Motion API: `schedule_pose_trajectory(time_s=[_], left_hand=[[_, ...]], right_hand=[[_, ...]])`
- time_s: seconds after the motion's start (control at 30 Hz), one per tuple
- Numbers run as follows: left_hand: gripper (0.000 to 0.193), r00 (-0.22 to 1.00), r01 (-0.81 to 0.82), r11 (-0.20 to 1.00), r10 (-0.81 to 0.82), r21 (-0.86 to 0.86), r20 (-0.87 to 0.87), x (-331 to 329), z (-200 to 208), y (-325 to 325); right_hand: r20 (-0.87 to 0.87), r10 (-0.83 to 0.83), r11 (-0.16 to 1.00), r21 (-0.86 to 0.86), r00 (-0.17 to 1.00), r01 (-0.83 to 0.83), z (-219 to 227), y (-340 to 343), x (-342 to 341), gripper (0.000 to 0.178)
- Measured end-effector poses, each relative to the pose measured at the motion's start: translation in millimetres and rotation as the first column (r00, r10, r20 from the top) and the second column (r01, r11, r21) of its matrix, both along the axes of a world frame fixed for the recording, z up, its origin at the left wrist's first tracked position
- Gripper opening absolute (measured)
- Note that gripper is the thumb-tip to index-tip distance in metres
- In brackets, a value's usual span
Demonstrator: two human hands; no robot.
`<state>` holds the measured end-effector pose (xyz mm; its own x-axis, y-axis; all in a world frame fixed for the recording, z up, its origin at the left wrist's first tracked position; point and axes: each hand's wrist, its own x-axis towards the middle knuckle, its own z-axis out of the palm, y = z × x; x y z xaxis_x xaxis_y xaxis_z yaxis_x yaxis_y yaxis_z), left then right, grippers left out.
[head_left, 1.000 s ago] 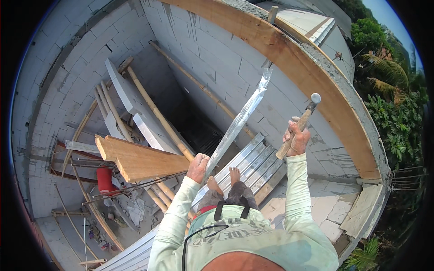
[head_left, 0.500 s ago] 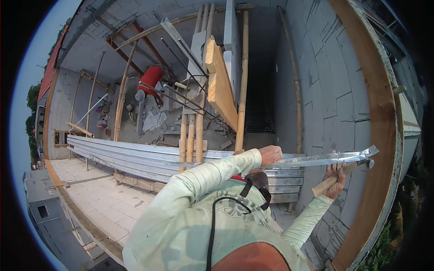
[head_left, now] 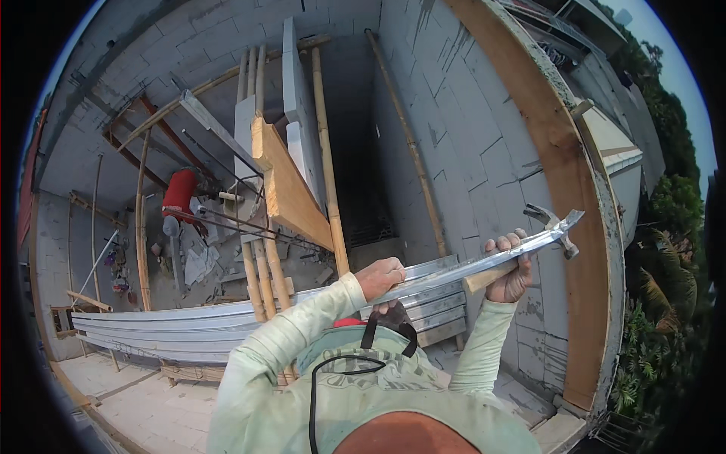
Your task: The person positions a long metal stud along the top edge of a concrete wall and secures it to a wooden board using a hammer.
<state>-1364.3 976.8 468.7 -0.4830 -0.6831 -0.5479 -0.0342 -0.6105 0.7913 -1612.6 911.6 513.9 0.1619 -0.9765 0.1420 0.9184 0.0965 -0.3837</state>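
Observation:
My left hand (head_left: 382,278) is curled closed around the near part of a long, shiny metal channel (head_left: 454,281). The channel slants up to the right, toward the wall top. My right hand (head_left: 508,281) is wrapped around both the channel and a claw hammer (head_left: 560,230). The hammer's wooden handle shows below the channel, and its steel head sticks out on both sides of the channel's far end. More silvery ribbed lengths (head_left: 174,329) are stacked in front of me, running to the left.
A timber board (head_left: 563,181) lines the block wall (head_left: 473,144) on my right. Bamboo poles (head_left: 327,159) and a rough plank (head_left: 291,189) stand ahead beside a deep dark gap (head_left: 359,144). Below left, a person in red (head_left: 180,193) bends down among rubble.
The view has swung to the right. The channel's far end is now tilted higher. The hammer has turned, so its claw now shows above the channel, and my right hand's fingers reach over it.

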Motion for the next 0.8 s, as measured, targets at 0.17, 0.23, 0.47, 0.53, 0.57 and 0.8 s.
schedule_pose_trajectory(time_s=[0.17,0.23,0.47,0.53,0.57,0.8], left_hand=[[0.021,0.949,-0.198,0.929,0.262,-0.312,0.177,23.0,16.0,9.0],[0.018,0.891,-0.261,0.873,0.382,-0.412,0.244,23.8,22.6,14.8],[0.016,0.537,-0.089,0.554,0.727,-0.828,0.429,12.5,34.6,28.2],[0.016,0.423,0.073,0.475,0.781,-0.877,0.458,13.9,40.8,24.9],[0.016,0.42,0.078,0.472,0.783,-0.878,0.458,18.4,47.2,22.8],[0.013,0.286,0.175,0.488,0.806,-0.855,0.519,72.5,152.5,14.5]], right_hand=[[-0.037,-0.145,0.97,0.19,0.989,0.15,24.8,1.6,-3.1,0.032],[-0.068,-0.207,0.954,0.209,0.976,0.217,26.7,-3.4,-8.4,0.029],[-0.235,-0.359,0.836,0.35,0.903,0.423,34.2,-22.6,-2.8,0.023],[-0.236,-0.336,0.853,0.335,0.912,0.401,39.7,-27.1,1.1,0.024],[-0.241,-0.309,0.871,0.317,0.92,0.376,42.0,-28.4,2.2,0.024],[-0.371,-0.219,0.906,0.266,0.902,0.329,48.5,-24.3,-16.4,0.024]])
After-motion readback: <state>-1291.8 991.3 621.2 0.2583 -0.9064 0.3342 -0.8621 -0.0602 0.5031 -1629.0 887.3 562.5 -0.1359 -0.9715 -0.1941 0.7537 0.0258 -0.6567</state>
